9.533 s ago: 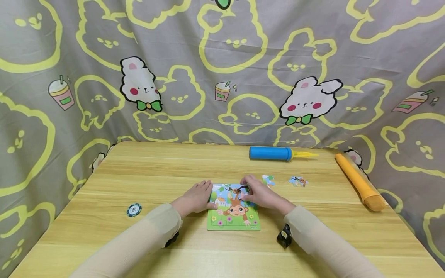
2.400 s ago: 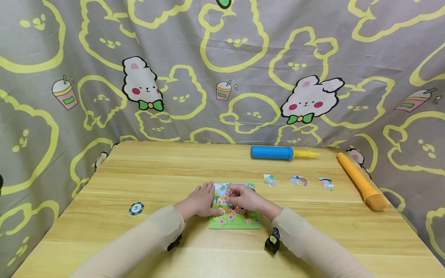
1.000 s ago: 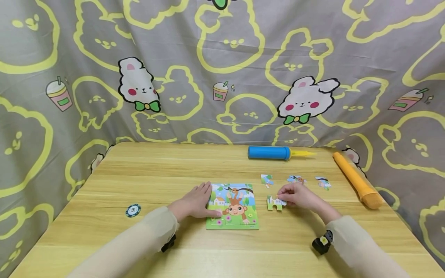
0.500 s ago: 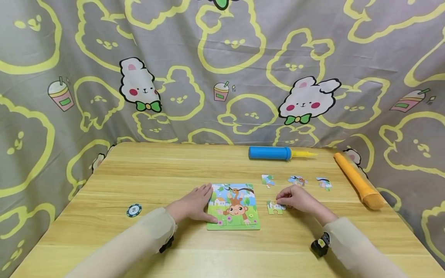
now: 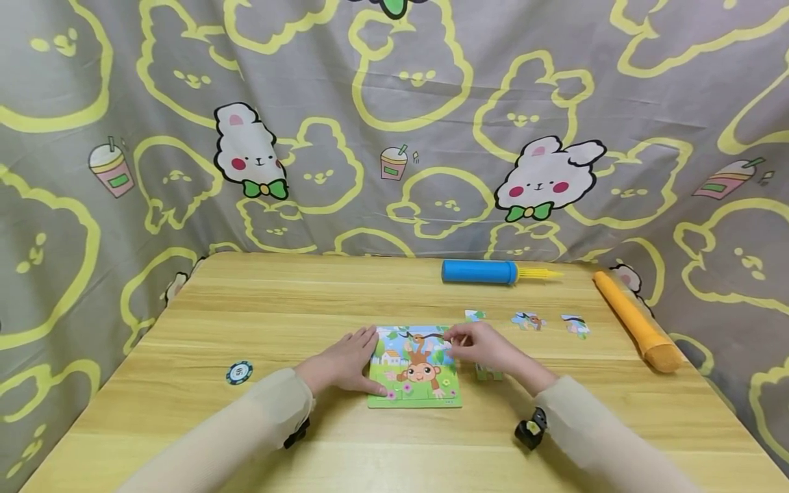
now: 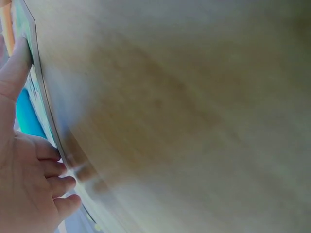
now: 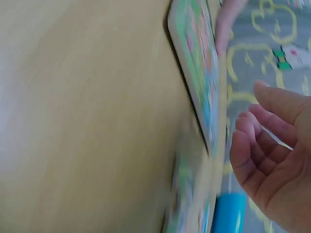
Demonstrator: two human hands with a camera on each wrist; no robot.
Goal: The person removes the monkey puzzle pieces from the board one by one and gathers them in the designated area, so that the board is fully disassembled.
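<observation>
A jigsaw puzzle board point(image 5: 414, 402) with a monkey picture lies flat on the table in front of the person. The left hand point(image 5: 342, 363) rests along its left edge, thumb over the lower left corner and fingers extended. Over the upper right edge hovers the right hand point(image 5: 487, 346), its fingers loosely bent; in the right wrist view nothing sits between thumb and fingers. A puzzle piece with a fence point(image 5: 490, 374) lies just under that hand, partly hidden. Behind it is a leafy corner piece point(image 5: 474, 315), also partly covered.
Further right lie a piece with an animal point(image 5: 528, 321) and a piece with a branch point(image 5: 576, 326). A blue hand pump point(image 5: 479, 272) lies at the back. An orange tapered tube point(image 5: 637, 325) lies along the right side. A poker chip point(image 5: 238, 372) is at left.
The right hand set the fence piece down right of the board, let go, and has moved left to the board's upper right edge. The left hand stays at the board's left edge.
</observation>
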